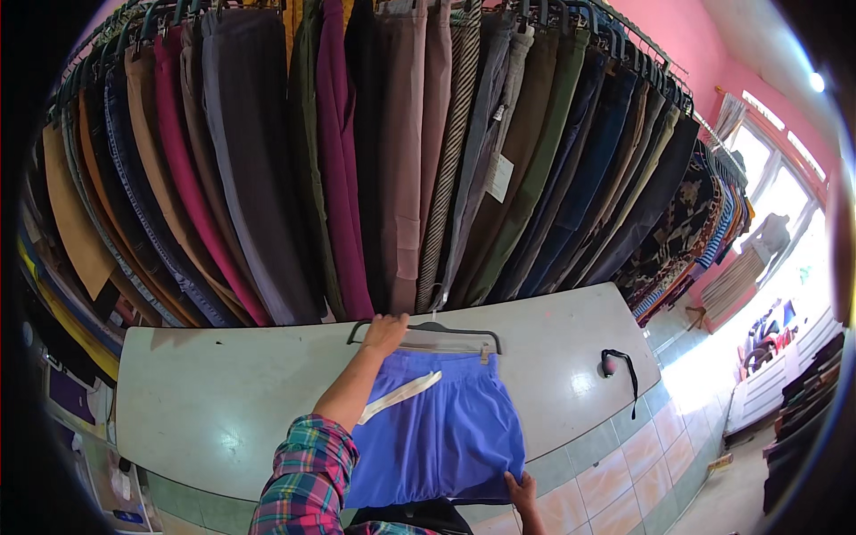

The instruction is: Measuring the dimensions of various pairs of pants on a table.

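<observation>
A pair of blue shorts [455,428] with a gathered waist and a cream drawstring [404,396] lies over the near edge of a pale table [234,394]. A black clip hanger [455,328] is at its waistband, with a metal clip [485,354] on the right side. My left hand [386,333] rests at the left part of the hanger; its fingertips are turned away, so its grip cannot be told. My right hand [521,488] pinches the lower right hem of the shorts.
Behind the table hangs a long rack of trousers [401,167]. A small dark object with a black strap [608,366] lies at the table's right. More clothes [715,221] hang farther right, and a tiled floor [615,461] shows beyond the near edge.
</observation>
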The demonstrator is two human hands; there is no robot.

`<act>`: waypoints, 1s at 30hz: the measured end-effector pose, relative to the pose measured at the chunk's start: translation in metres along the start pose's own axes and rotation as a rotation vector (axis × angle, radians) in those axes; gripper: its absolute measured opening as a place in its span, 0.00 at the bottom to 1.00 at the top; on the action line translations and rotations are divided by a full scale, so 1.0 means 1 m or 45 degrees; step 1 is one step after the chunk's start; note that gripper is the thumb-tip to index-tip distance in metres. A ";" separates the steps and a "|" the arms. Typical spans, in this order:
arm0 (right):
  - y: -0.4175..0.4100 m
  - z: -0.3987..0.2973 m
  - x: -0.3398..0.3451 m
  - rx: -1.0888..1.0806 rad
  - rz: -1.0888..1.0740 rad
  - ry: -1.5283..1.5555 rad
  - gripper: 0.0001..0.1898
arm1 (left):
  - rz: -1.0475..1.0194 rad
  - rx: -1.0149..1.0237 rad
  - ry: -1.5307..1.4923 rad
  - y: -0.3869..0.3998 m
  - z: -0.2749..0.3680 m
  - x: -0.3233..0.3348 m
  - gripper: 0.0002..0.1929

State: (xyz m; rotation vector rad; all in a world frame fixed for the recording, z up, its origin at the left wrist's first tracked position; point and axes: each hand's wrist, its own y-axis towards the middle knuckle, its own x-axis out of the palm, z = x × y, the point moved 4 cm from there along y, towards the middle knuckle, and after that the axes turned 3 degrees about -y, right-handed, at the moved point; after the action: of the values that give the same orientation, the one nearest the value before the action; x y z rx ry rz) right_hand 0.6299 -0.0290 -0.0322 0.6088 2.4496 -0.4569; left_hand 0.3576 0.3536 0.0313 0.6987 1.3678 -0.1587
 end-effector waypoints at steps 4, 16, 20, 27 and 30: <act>-0.005 0.098 -0.010 0.125 -0.125 0.111 0.16 | 0.128 0.132 0.088 -0.010 0.022 -0.040 0.08; -0.035 0.104 -0.036 0.251 1.114 -0.274 0.14 | 0.677 -0.040 -0.046 -0.148 -0.023 -0.219 0.08; 0.018 -0.044 -0.070 -0.551 1.465 -0.229 0.11 | 0.755 -0.637 0.056 -0.230 -0.094 -0.221 0.07; 0.159 -0.262 0.073 -0.829 0.720 -0.420 0.14 | 0.686 -1.305 0.127 -0.382 -0.182 -0.209 0.07; 0.154 -0.257 0.157 -0.733 0.236 -0.403 0.24 | 0.483 -1.582 0.215 -0.446 -0.204 -0.191 0.07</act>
State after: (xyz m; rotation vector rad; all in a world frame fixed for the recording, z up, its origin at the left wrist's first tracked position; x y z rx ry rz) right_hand 0.4801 0.2636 0.0461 0.4633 2.0555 0.2136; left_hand -0.0772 0.0564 0.0388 -0.1086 1.1785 0.9993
